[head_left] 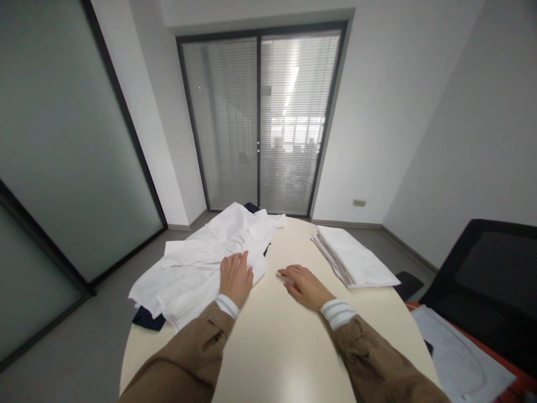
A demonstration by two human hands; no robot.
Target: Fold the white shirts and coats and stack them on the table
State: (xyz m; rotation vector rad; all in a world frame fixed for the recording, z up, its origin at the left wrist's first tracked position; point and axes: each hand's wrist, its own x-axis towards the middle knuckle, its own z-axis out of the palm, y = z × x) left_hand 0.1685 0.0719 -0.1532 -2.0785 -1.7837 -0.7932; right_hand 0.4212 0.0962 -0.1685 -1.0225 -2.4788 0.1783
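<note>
Loose white garments (197,254) lie in a rumpled heap on the left side of the round cream table (285,347). My left hand (237,277) rests at the heap's right edge, palm down with its fingers stretched over the cloth. To the right of it, my right hand (302,284) hovers over or touches the bare tabletop; which one I cannot tell. Its fingers reach out to the left and hold nothing. Dark navy cloth (149,319) shows from under the white heap. A neat stack of folded white cloth (354,257) sits at the table's right edge.
A black mesh chair (490,280) stands at the right, with a white sheet-like item (457,352) on its orange seat. Beyond the table is a glass partition with blinds (289,123). Frosted glass panels (62,140) line the left.
</note>
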